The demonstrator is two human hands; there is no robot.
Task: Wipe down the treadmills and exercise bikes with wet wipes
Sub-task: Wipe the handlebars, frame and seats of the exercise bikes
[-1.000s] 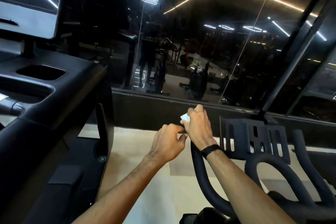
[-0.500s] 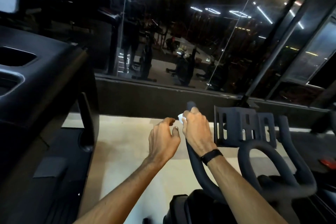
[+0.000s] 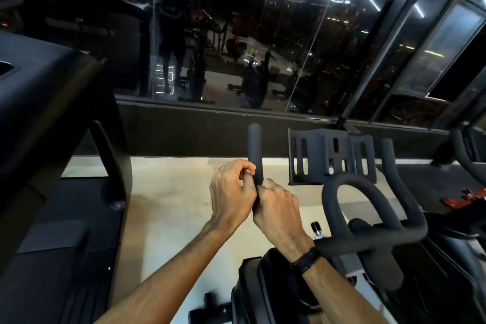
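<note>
The head view looks down on both forearms reaching forward. Largest in sight is the mirror wall (image 3: pixel 263 47), well beyond the hands, dark and full of reflected ceiling lights and gym machines. To the left of the left hand stands the treadmill (image 3: pixel 47 118), its black console and upright filling that side. Under and to the right of the hands is the exercise bike (image 3: pixel 368 231), with its black padded handlebar (image 3: pixel 349 192) looping just right of the right hand and a slotted device holder (image 3: pixel 331 155) up and to the right of it. The pale floor (image 3: pixel 171 205) lies below and left of the left hand.

The handlebar's left horn (image 3: pixel 254 150) rises between the two hands; its long axis runs away from the person and upward, the rounded tip pointing toward the mirror wall, above both sets of knuckles.

The right hand (image 3: pixel 278 208) is closed in a fist around the lower part of the horn, with a black wristband (image 3: pixel 306 260) just behind it. The left hand (image 3: pixel 231 197) touches the right hand and pinches at the horn with curled fingers (image 3: pixel 247 168), thumb and fingertips close together. Only a tiny pale sliver shows where the two hands meet; I cannot tell whether it is the wet wipe.
</note>
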